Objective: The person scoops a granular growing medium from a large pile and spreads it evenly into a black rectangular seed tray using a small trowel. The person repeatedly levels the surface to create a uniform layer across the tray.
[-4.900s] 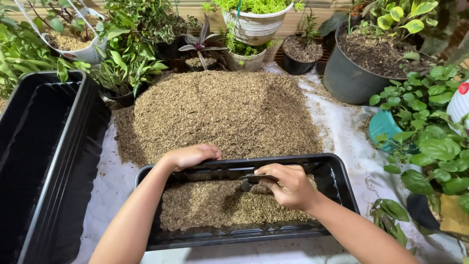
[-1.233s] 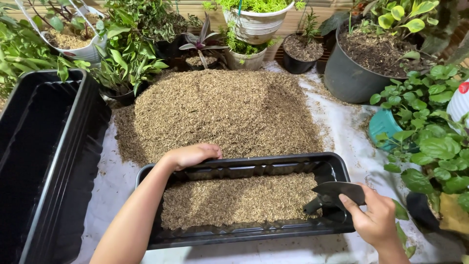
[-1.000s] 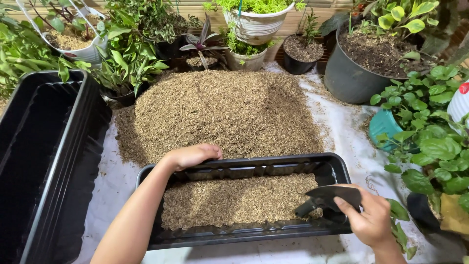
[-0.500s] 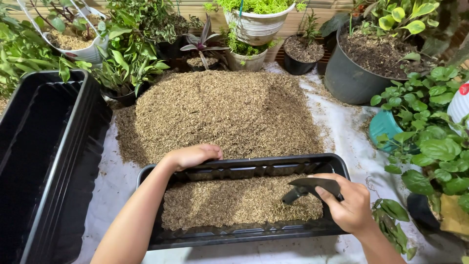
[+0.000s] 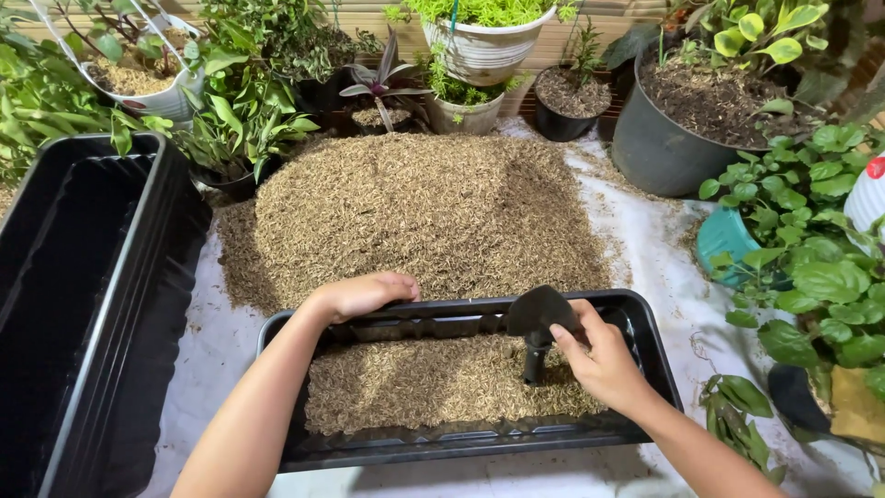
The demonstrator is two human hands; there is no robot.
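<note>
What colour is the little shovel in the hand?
The shovel is black, held in the right hand over the black tray; the head view shows it.
</note>
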